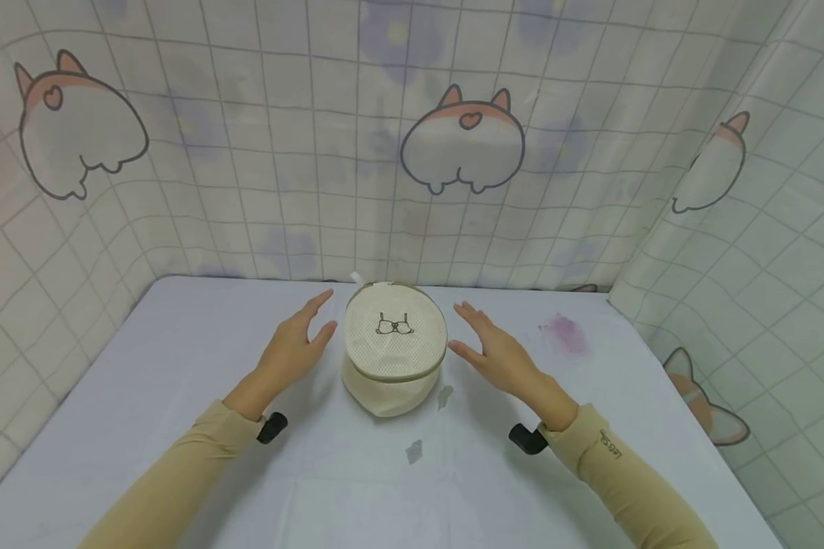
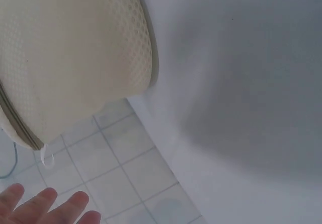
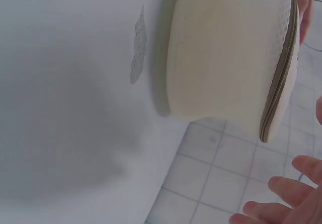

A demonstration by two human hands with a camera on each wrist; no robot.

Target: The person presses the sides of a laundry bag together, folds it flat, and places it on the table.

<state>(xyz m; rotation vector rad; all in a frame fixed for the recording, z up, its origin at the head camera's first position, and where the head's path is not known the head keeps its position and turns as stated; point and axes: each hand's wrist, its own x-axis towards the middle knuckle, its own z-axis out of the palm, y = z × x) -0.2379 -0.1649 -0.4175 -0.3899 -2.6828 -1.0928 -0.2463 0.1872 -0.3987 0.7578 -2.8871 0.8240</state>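
A cream mesh laundry bag (image 1: 394, 351) for bras stands upright on the white-covered table, its round lid printed with a small bra drawing. A brown zipper (image 3: 279, 78) runs round the lid's edge, and a small white loop (image 2: 47, 156) hangs from it in the left wrist view. My left hand (image 1: 291, 343) hovers just left of the bag with fingers straight and thumb apart. On the other side, my right hand (image 1: 501, 354) is held the same way, fingers extended towards the bag. Both hands hold nothing, with a gap between each and the bag.
The table (image 1: 357, 488) carries two grey patches (image 1: 415, 451) near the bag and a pink stain (image 1: 565, 334) at the right. A checked curtain (image 1: 302, 152) with cartoon animals closes off the back and sides. Each wrist wears a black camera (image 1: 271, 428).
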